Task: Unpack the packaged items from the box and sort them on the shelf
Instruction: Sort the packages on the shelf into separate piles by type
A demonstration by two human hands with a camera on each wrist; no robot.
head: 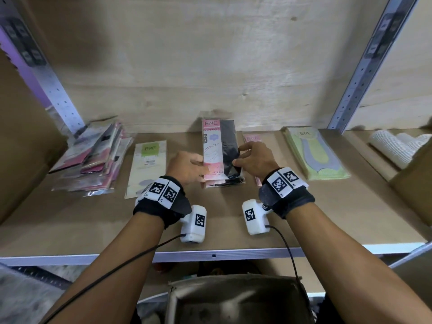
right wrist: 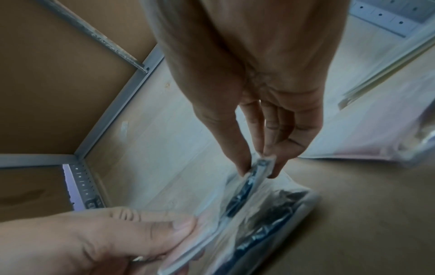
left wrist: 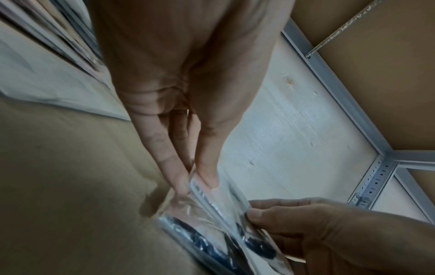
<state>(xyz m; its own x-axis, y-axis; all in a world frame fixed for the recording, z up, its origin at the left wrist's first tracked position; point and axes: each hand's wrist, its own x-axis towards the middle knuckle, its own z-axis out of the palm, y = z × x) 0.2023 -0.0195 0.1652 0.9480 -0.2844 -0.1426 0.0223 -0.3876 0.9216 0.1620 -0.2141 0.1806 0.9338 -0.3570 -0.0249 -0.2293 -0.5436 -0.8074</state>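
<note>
A pink-and-black packaged item (head: 219, 148) is held tilted above a small stack of like packets (head: 224, 182) in the middle of the shelf (head: 233, 230). My left hand (head: 189, 166) pinches its left edge; in the left wrist view the thumb and fingers of my left hand (left wrist: 200, 178) clamp the clear wrapper (left wrist: 212, 210). My right hand (head: 254, 157) pinches the right edge, and in the right wrist view my right hand (right wrist: 259, 165) grips the packet (right wrist: 244, 191) by its side. The cardboard box (head: 238, 300) stands below the shelf's front edge.
On the shelf lie a messy pile of mixed packets (head: 93, 157) at left, a green-labelled cream packet (head: 147, 167), a pink packet (head: 252, 139) behind my right hand, and a green packet stack (head: 315, 155). White ribbed cups (head: 395, 146) sit at far right. Metal uprights (head: 364, 71) frame the bay.
</note>
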